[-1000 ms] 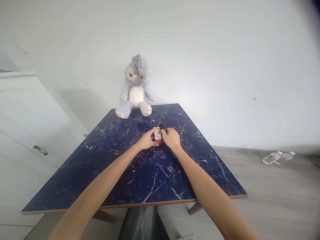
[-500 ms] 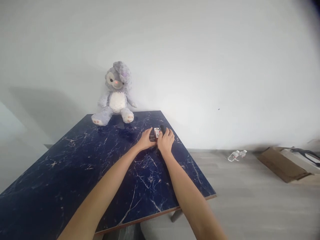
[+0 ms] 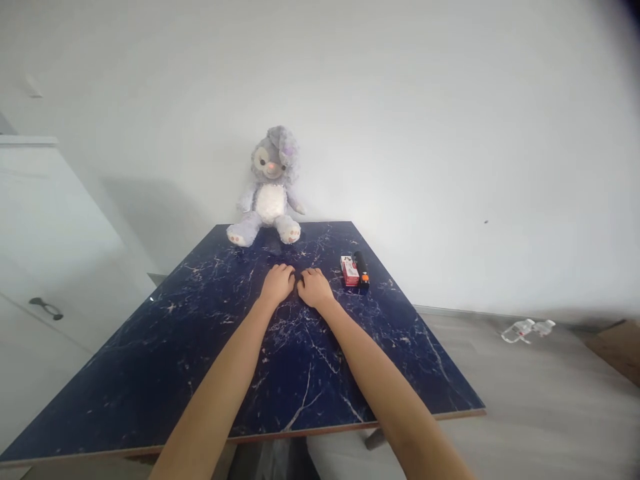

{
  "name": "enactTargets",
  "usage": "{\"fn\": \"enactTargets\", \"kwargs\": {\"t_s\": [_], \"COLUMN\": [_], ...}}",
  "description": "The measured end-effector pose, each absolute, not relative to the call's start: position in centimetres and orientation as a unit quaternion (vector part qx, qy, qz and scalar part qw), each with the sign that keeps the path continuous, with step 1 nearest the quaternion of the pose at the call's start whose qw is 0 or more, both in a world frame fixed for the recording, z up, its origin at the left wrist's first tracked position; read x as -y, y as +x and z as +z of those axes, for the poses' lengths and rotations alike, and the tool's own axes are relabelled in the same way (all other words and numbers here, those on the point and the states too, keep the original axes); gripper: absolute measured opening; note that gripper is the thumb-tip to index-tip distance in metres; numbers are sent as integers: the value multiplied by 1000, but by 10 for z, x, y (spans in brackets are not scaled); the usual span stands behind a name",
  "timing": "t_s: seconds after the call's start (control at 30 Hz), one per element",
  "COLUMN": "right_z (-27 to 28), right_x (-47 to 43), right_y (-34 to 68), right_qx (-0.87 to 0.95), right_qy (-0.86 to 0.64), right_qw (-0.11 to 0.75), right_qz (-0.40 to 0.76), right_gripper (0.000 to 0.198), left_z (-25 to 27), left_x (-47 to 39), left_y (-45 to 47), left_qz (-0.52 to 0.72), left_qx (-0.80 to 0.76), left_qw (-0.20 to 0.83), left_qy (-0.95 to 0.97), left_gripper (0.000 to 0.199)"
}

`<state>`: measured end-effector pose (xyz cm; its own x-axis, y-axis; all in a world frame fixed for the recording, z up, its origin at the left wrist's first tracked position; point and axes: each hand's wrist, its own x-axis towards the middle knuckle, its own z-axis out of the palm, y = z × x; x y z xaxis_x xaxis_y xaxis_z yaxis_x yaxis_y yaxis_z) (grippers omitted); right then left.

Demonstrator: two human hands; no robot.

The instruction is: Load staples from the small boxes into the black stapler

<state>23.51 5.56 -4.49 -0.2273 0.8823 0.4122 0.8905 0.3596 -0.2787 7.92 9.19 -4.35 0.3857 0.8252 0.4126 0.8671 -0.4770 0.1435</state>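
My left hand rests on the dark blue marbled table, its fingers loosely bent and nothing visible in them. Close beside it lies my right hand, also relaxed on the surface, with a narrow gap between the two. To the right of my right hand, apart from it, a small red and white box sits on the tabletop. Right against that box is a black cylindrical object with an orange spot, like a flashlight. Neither hand touches these two items.
A grey and white plush rabbit sits at the table's back edge against the wall. On the left stands a white cabinet with a dark handle. Clear plastic items and a cardboard box lie on the floor at right.
Both hands have let go of the box and the black object and drawn away to their left. The view has turned left, bringing the cabinet into sight.
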Motion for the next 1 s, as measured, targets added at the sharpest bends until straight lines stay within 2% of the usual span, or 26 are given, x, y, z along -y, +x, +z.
{"fn": "enactTargets", "kwargs": {"t_s": [0.13, 0.5, 1.0], "right_z": [-50, -51, -54], "right_x": [-57, -58, -57], "right_y": [239, 239, 242], "right_qx": [801, 807, 814], "right_qy": [-547, -539, -532], "right_qw": [245, 241, 233], "right_qz": [-14, -31, -12], "right_gripper": [27, 25, 35], "left_z": [-48, -50, -51], "left_x": [-95, -95, -95], "left_y": [79, 77, 76], "left_qz": [-221, -232, -246], "left_qx": [507, 496, 490], "left_qw": [57, 66, 56], "left_qy": [-831, -834, -834], "left_gripper": [25, 25, 19]}}
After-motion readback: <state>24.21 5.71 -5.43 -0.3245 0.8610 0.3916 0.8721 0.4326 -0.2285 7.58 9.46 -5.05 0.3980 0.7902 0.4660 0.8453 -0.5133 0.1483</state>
